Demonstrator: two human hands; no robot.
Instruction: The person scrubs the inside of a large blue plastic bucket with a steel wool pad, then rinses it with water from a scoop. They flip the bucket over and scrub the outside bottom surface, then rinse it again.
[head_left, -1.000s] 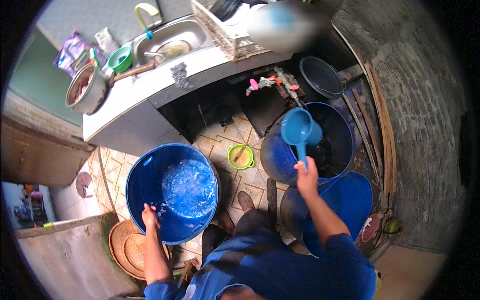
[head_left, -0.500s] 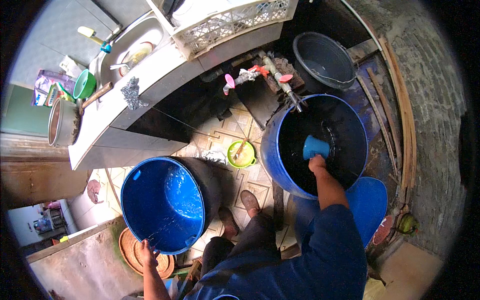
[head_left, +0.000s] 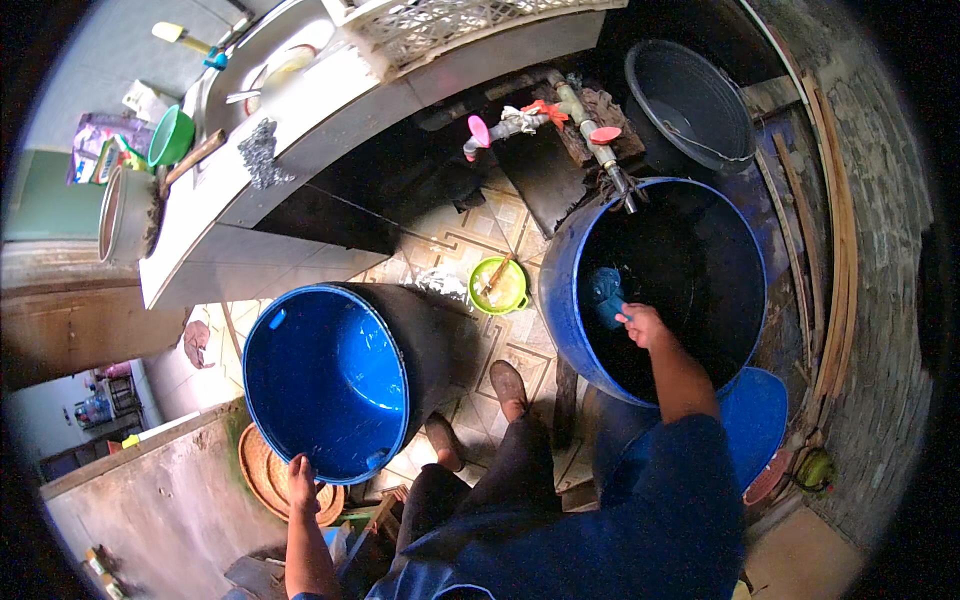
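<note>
Inside the blue barrel on the right (head_left: 562, 290), which looks dark within, a blue dipper (head_left: 605, 292) is held low by its handle. My right hand (head_left: 645, 326) is closed on that handle, over the barrel's opening. On the left stands a second blue barrel (head_left: 290, 385), tilted so that its wet, shiny inside faces me. My left hand (head_left: 302, 486) grips its near rim, the thumb showing on top and the fingers partly hidden.
Between the barrels a lime-green bowl (head_left: 497, 284) sits on the tiles. Pipes with a pink-handled tap (head_left: 480, 130) reach over the right barrel. Behind it are a black tub (head_left: 690, 105) and wooden strips (head_left: 833, 250). A counter (head_left: 235, 190) with a sink runs at the back left.
The dipper has moved left and lower in the right barrel and turned. My left hand still holds the left barrel's rim. Water streaks at its near side have faded; the view has shifted slightly.
</note>
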